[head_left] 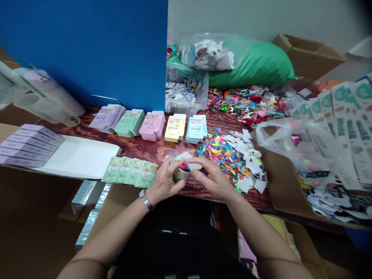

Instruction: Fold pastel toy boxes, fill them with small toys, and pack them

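My left hand (166, 179), with a metal-band watch on its wrist, is closed around a small green printed box (180, 175) whose top is open. Something bright pink shows at its mouth. At that opening, my right hand (214, 177) pinches a white card-like piece (195, 166); whether it is a loose card or a box flap I cannot tell. Left of my hands, several green boxes (132, 171) lie overlapping in a row. Close to my right hand are a heap of small colourful pieces (216, 155) and a pile of white tags (247, 155).
Stacks of flat cartons in purple (107, 118), green (129, 123), pink (152, 124), yellow (175, 127) and blue (195, 128) line the back. Purple boxes (29, 145) stand by a white tray (81, 157). A cardboard box (271, 176) borders the right.
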`<act>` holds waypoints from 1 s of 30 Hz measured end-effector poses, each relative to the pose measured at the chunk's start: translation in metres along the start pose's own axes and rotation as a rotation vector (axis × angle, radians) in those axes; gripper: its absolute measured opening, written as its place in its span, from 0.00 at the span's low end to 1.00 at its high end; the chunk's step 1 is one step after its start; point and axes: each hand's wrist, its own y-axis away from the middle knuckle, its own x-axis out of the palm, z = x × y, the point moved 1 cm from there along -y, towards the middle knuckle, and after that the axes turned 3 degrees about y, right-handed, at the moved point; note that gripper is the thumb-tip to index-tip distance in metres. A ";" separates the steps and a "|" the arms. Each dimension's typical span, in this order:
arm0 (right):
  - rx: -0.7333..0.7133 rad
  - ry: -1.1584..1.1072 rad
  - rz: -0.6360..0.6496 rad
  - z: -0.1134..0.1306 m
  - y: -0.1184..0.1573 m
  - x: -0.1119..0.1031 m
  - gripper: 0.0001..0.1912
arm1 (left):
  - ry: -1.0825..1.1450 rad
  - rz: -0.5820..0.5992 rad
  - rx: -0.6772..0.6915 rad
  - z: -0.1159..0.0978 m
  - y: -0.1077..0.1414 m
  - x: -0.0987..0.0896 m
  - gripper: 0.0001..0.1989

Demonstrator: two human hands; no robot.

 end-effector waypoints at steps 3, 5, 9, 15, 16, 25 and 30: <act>-0.048 0.027 -0.016 -0.002 0.001 -0.004 0.13 | 0.021 -0.005 -0.020 0.001 0.000 -0.002 0.37; -0.103 0.142 -0.071 -0.003 0.003 -0.005 0.11 | 0.026 -0.008 -0.040 0.002 0.000 -0.003 0.37; -0.186 0.175 0.018 -0.001 0.001 -0.006 0.10 | 0.019 0.033 -0.032 0.002 0.002 -0.001 0.37; -0.067 0.128 0.059 0.008 -0.003 -0.003 0.09 | -0.085 0.083 -0.056 0.000 0.003 0.001 0.37; -0.035 0.139 0.013 0.009 -0.002 0.001 0.09 | -0.104 0.081 -0.053 0.000 0.003 0.000 0.37; 0.249 -0.057 -0.231 0.006 0.011 0.029 0.15 | -0.212 0.109 -0.040 -0.003 0.006 0.000 0.37; 0.272 -0.200 -0.257 0.003 0.003 0.027 0.11 | -0.222 0.084 -0.040 -0.004 0.008 0.003 0.39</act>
